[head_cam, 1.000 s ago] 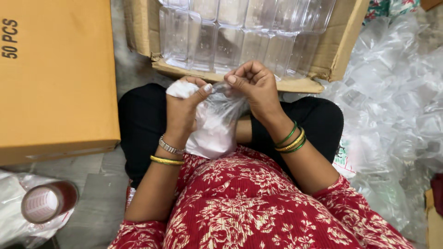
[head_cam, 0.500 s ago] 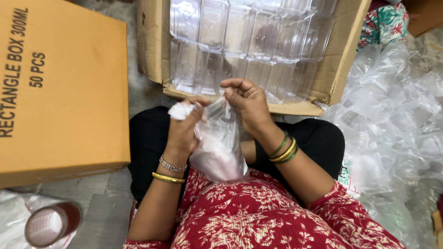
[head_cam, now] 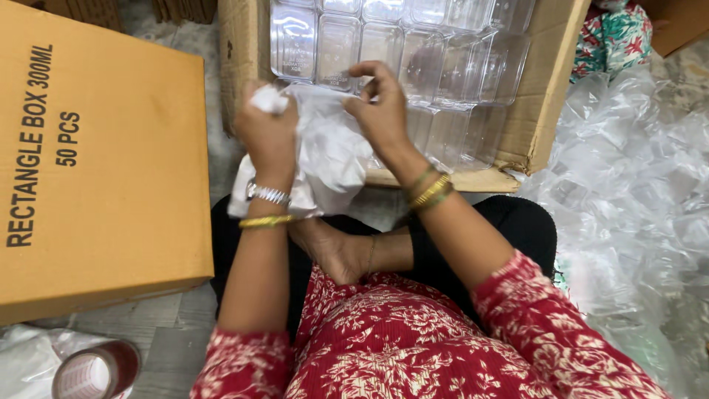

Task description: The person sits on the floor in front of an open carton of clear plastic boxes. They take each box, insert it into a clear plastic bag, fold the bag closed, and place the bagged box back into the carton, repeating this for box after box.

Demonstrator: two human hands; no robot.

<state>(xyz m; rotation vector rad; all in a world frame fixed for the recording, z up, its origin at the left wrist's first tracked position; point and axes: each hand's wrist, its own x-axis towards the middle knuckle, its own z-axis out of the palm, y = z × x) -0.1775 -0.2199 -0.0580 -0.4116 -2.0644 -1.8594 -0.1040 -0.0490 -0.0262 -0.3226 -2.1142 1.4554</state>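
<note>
Nearest the camera: a lap in red floral cloth (head_cam: 413,347), legs crossed, a bare foot (head_cam: 336,251) showing between them. Low left, a tape roll (head_cam: 92,373) lies on the floor.

Above the lap I see both hands raised, working one clear plastic bag (head_cam: 329,159). The left hand (head_cam: 269,137) is closed in a fist round a bunched corner of the film, a white tuft sticking out above the knuckles. The right hand (head_cam: 380,111) pinches the bag's upper edge between thumb and fingertips, the other fingers curled. The bag hangs between the two hands, over the knees and in front of the open carton's near wall. I cannot tell whether it holds anything.

Handling, my judgement: thin film, very light, limp, no shape of its own; it crumples and bunches as gripped. Probably slick, so a flat pinch may slide; a gathered handful holds better. Not fragile, though it could stretch or tear at a seam. Best hold: the mouth edge, one pinch each side, so it opens.

Left, a shut yellow box (head_cam: 96,170) rests on the floor. Beyond the hands, the carton (head_cam: 532,125) is packed with clear tubs (head_cam: 413,52) in rows; these look stiff but thin, likely to crack if squeezed. Right, a heap of loose film (head_cam: 635,207).
</note>
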